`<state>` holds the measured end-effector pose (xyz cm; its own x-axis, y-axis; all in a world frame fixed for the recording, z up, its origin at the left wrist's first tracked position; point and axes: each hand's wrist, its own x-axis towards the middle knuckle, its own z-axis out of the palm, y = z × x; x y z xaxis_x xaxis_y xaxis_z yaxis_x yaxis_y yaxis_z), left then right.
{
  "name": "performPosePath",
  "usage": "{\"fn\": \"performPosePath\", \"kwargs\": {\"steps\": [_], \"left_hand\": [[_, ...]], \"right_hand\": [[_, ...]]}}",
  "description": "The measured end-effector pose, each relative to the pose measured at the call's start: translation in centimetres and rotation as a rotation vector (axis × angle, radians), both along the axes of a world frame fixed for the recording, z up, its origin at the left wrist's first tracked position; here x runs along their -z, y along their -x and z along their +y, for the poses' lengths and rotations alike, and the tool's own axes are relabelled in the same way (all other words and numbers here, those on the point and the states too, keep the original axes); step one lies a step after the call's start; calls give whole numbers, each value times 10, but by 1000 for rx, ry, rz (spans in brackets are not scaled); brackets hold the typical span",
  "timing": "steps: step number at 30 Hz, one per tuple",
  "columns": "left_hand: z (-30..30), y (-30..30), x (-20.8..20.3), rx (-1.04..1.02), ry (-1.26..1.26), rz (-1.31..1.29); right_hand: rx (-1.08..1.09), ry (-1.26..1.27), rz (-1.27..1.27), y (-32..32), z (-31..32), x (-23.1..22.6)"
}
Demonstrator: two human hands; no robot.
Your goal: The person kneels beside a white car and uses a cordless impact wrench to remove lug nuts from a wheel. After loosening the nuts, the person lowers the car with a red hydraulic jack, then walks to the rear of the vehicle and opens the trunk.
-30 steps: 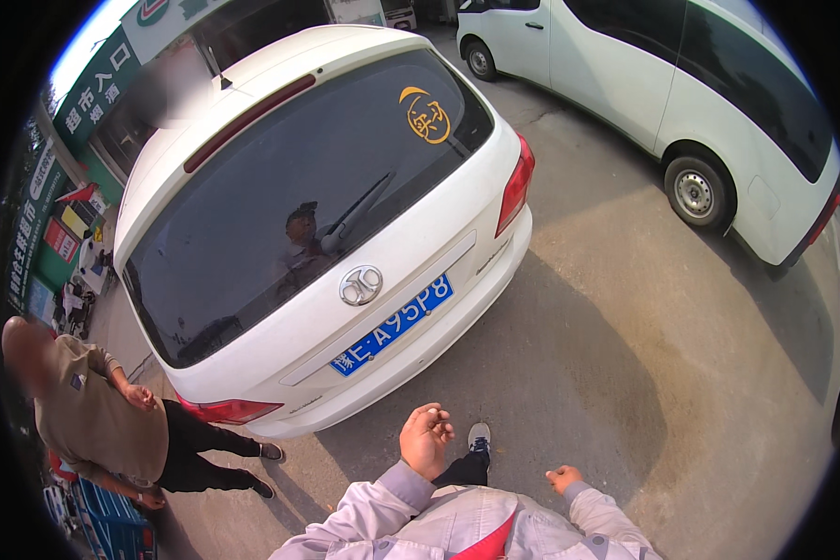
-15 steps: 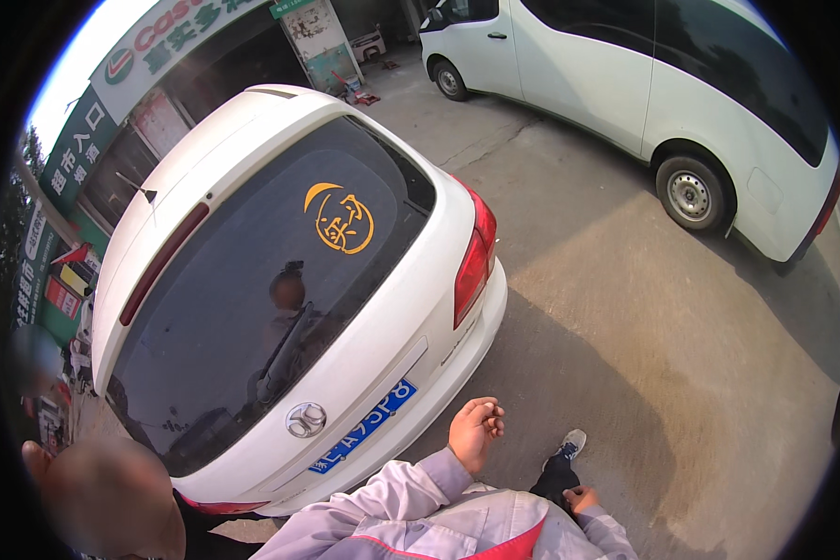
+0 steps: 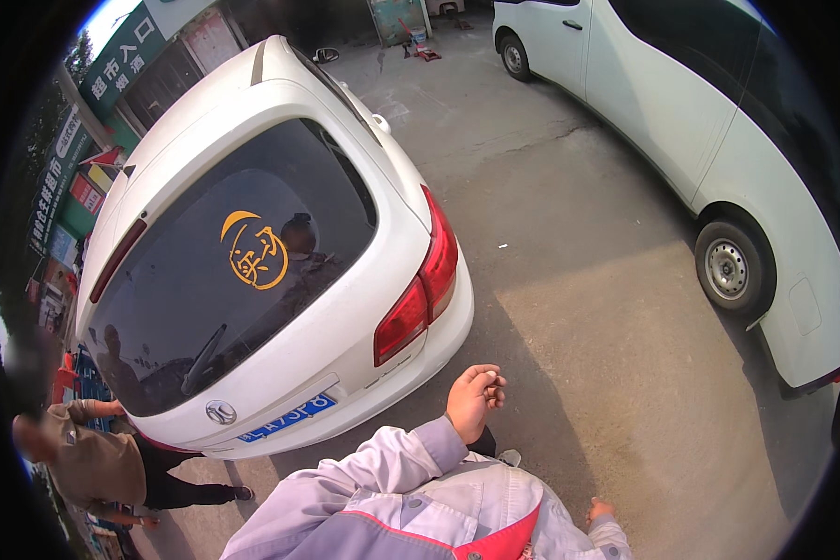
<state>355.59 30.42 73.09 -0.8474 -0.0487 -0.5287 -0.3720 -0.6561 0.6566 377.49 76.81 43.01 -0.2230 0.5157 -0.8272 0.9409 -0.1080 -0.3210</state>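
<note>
My left hand (image 3: 474,401) is raised in front of my chest, its fingers curled and the thumb pressed to the forefinger. A tiny pale spot shows at the fingertips; whether it is a held thing or a nail is unclear. Lower down on the right, my right hand (image 3: 600,511) hangs beside my body, seen small and from above, its fingers mostly hidden. Neither hand touches the white car (image 3: 411,373), whose rear stands just ahead and to the left. Its dark rear window (image 3: 187,299) carries a yellow sticker (image 3: 259,259), with a red tail light (image 3: 425,294) at the corner.
A white van (image 3: 644,112) is parked along the right, with its rear wheel (image 3: 733,269) nearest me. Between the vehicles runs concrete ground (image 3: 551,308). A person in a brown top (image 3: 98,453) stands at the car's left rear. Shop fronts with green signs (image 3: 121,65) line the far left.
My view has moved right along the car's rear, and the car sits further left. The other person now appears further off. My left hand stays raised and curled.
</note>
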Motion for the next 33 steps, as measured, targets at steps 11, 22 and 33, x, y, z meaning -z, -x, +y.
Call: {"fn": "performPosePath", "kwargs": {"steps": [11, 22, 33], "left_hand": [[64, 231, 39, -147, -27, -56], [54, 383, 11, -409, -38, 30], [34, 241, 33, -1465, 79, -105]], "right_hand": [[-253, 86, 266, 296, -3, -9], [-656, 30, 34, 507, 62, -80], [-1351, 14, -112, 851, -4, 4]]}}
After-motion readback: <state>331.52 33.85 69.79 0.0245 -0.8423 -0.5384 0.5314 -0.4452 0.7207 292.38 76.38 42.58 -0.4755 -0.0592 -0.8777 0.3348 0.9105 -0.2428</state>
